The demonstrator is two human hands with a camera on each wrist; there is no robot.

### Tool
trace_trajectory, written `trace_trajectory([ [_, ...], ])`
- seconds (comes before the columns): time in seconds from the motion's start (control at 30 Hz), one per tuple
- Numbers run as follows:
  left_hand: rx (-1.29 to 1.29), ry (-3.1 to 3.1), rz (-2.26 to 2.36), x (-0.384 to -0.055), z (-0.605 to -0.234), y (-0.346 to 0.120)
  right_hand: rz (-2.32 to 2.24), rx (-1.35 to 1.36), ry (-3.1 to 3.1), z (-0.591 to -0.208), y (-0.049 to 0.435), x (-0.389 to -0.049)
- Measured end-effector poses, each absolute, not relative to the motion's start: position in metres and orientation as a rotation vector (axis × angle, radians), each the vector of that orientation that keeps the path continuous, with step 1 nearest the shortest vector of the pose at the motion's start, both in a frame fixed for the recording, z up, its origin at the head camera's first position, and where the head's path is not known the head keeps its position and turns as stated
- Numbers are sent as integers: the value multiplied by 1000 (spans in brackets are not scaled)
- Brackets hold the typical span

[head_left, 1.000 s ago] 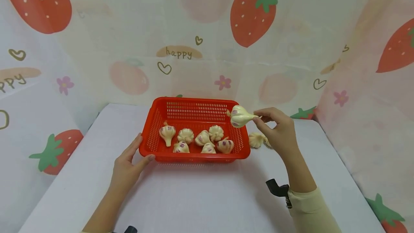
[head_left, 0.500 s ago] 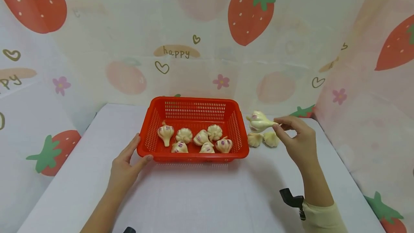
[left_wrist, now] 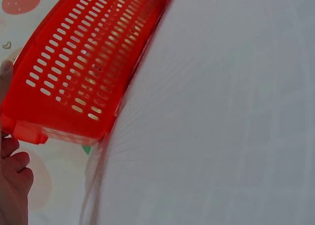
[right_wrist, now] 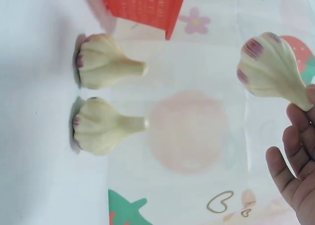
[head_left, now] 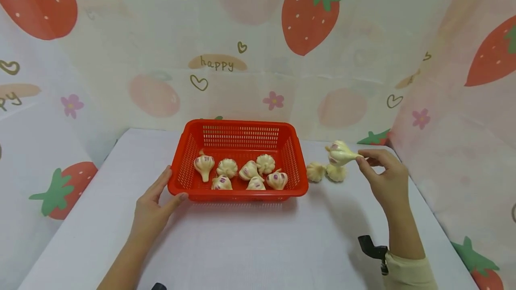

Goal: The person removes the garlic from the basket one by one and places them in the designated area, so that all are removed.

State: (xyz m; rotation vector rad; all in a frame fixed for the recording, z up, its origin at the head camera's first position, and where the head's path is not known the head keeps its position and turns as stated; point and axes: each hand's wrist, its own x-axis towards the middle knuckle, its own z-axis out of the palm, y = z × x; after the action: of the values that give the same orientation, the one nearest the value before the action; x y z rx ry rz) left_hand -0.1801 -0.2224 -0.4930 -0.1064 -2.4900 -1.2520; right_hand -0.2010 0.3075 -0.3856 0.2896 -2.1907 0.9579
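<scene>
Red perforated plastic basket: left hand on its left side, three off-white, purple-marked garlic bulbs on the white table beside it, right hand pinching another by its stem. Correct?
Count's off: two, not three, garlic bulbs on the white table beside the red basket; the right wrist view shows both. Left hand and right hand are as you said.

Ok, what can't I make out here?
Bottoms of two front garlics: head view, hidden behind the near rim of the basket.
Left hand: left wrist view, partly cut by left edge.
Right hand: right wrist view, partly cut by right edge.
Most of the basket: right wrist view, cut by top edge.
</scene>
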Motion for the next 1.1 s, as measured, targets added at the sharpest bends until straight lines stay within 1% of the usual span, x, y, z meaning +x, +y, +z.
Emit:
trace_trajectory([
  [0.37, -130, -2480, -1251, -181, -490, -222, 953, 48, -2198, -399, 337, -210],
  [0.77, -131, -2457, -1268, -180, -492, -223, 897, -16, -2169, -419, 360, -225],
  [1.1, -140, -2450, -1269, -180, -493, -223, 851, -134, -2251, -432, 368, -229],
])
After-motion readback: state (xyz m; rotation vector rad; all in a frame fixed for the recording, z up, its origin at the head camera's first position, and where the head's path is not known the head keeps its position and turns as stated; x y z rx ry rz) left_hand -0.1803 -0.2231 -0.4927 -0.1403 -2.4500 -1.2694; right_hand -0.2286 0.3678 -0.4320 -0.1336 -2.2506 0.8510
